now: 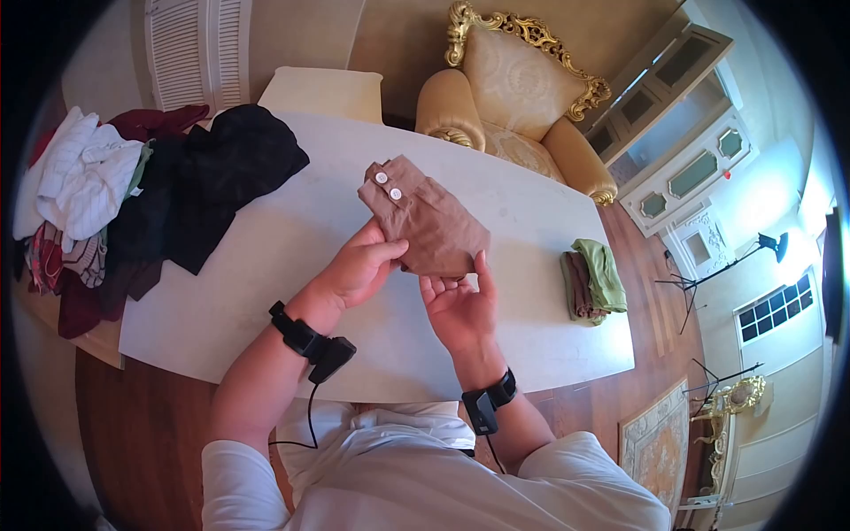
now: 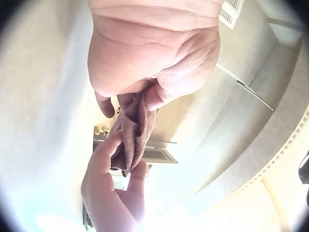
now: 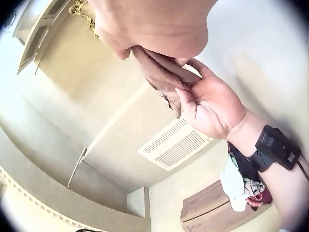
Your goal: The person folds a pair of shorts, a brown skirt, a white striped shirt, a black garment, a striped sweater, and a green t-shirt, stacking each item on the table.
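A brown garment point(image 1: 434, 221), folded into a small bundle with two white buttons at its far left corner, is held up over the white table point(image 1: 292, 327). My left hand point(image 1: 359, 270) pinches its left edge, thumb on top and fingers beneath. At the near right corner, my right hand point(image 1: 465, 314) grips the cloth between thumb and fingers, palm turned up. Seen from the left wrist, the folded layers of the brown cloth point(image 2: 133, 135) hang between both hands. In the right wrist view, the left hand point(image 3: 215, 106) has its thumb pressed on the folded cloth point(image 3: 161, 72).
On the table's left lies a heap of loose clothes, with a white striped garment point(image 1: 84, 173) and a black one point(image 1: 235, 164). A small stack of folded green and brown clothes point(image 1: 598, 279) sits near the right edge. Beyond the table stands a gold armchair point(image 1: 522, 84).
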`<state>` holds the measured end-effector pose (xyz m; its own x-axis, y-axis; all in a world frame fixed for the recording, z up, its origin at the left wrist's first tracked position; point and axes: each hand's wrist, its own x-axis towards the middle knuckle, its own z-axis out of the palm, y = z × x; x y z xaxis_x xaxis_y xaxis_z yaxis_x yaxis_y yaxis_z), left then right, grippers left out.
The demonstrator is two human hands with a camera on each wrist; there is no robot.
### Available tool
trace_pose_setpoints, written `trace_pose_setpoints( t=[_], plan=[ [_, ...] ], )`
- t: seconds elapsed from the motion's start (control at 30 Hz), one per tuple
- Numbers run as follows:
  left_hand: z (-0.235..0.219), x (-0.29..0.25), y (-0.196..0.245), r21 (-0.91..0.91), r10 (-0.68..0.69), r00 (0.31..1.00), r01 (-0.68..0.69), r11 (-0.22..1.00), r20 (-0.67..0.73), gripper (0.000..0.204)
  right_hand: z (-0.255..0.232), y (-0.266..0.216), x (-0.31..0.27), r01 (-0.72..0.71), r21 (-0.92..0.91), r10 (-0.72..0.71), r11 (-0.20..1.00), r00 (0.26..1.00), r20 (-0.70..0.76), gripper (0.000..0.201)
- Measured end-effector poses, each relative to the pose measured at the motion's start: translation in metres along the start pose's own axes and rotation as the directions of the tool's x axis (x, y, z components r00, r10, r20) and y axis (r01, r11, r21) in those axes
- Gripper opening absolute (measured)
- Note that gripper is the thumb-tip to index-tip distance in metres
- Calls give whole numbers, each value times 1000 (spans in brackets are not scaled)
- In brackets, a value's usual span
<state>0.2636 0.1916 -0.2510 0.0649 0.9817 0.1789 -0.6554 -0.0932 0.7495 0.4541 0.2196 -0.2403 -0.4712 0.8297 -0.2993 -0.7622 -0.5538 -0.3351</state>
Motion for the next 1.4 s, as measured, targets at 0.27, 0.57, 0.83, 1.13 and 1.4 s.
trace_pose_setpoints(
  t=[0.27, 0.57, 0.83, 1.13, 1.4],
  plan=[
    [0, 1, 0, 5, 9, 999, -9, 1000, 38, 64, -2, 3, 2, -139, -172, 160, 975, 980, 117, 55],
    [4, -2, 1, 45, -28, 1000, 27, 999, 14, 65, 11, 3, 1, 210, -411, -146, 887, 973, 181, 36],
    [0, -2, 1, 72, -70, 997, 67, 995, 31, 59, 7, -9, -1, 209, -393, -123, 896, 965, 234, 36],
    [8, -8, 8, 291, -330, 944, 319, 902, -13, 48, 10, -91, -17, 417, -304, -337, 857, 898, 282, 35],
    [10, -8, 9, 300, -324, 946, 316, 900, -24, 47, -19, -292, 11, 678, -142, -639, 721, 730, 242, 28]
  ],
)
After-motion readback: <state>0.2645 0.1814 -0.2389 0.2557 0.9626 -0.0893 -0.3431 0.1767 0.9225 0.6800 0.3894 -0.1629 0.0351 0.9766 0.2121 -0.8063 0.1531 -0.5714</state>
